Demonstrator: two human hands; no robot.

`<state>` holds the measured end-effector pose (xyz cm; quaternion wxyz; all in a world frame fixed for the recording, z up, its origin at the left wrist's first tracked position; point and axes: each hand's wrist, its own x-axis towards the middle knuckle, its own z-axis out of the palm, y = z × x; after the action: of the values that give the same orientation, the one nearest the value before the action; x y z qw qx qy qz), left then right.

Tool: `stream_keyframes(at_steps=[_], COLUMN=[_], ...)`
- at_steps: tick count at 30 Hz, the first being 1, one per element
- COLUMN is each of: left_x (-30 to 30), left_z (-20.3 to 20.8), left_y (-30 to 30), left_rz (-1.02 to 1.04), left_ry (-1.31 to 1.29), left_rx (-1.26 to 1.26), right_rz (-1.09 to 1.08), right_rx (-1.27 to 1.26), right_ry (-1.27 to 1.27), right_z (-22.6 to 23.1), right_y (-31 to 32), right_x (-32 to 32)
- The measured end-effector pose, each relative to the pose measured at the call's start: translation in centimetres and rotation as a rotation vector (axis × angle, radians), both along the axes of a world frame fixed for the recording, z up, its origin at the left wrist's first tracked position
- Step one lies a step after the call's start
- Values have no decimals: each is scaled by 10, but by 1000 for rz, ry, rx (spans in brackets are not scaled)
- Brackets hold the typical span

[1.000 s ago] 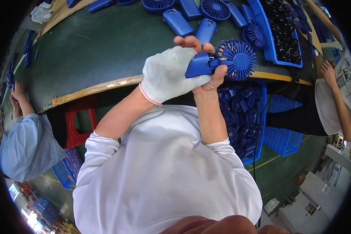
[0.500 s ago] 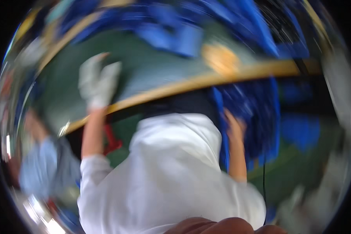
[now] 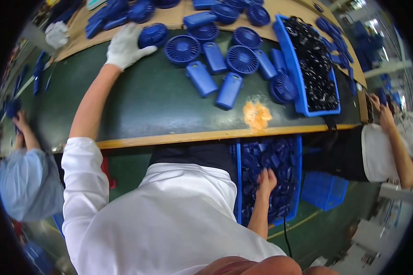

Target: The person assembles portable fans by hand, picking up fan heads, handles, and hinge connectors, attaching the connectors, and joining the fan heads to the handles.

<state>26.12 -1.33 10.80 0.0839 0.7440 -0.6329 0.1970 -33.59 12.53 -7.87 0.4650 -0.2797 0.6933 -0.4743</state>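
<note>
Dark green and long, a workbench (image 3: 156,96) crosses the workshop in front of the person whom I am watching. Near its far side, a round blue fan (image 3: 153,35) lies beside other fans. Against the left side of this fan is the left hand (image 3: 126,48), in a white glove; its fingers are spread, the thumb stretched to the right just below the fan, and they are not closed around it.

Lower down, before the bench edge, the right hand (image 3: 266,181) is bare and reaches over a blue crate (image 3: 238,183) filled with dark blue fan pieces (image 3: 277,158). Its fingers look bent, but I cannot tell if they grip something.

To the right of the gloved hand, several round fans and blue handles (image 3: 202,79) lie on the bench. Beyond them stands a blue tray (image 3: 290,59) with many small black parts (image 3: 314,64). Near the bench edge is an orange patch (image 3: 257,115).

Farther out, one co-worker (image 3: 30,183) in light blue is at the left, and another person (image 3: 378,151) in a white top is at the right.
</note>
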Motion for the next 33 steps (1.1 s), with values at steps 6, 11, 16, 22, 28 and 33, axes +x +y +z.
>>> stream_keyframes(at_steps=[6, 11, 16, 22, 28, 33], left_x=[8, -12, -26, -56, -65, -57], left_z=[-13, 11, 22, 6, 1, -1], left_y=[1, 21, 60, 97, 88, 107], left_rz=[4, -45, -193, -80, -150, -77], left_ry=[140, 304, 165, 246, 214, 252], left_rx=[70, 213, 394, 44, -105, -54], right_rz=[440, 405, 563, 443, 423, 617], right_rx=[-871, -962, -623, -485, -338, -330], right_ry=[622, 1001, 1395, 1545, 1583, 1610], right_z=[188, 231, 241, 252, 255, 258], right_y=[-120, -274, -366, -413, -415, -399], right_x=[105, 99, 82, 137, 124, 152])
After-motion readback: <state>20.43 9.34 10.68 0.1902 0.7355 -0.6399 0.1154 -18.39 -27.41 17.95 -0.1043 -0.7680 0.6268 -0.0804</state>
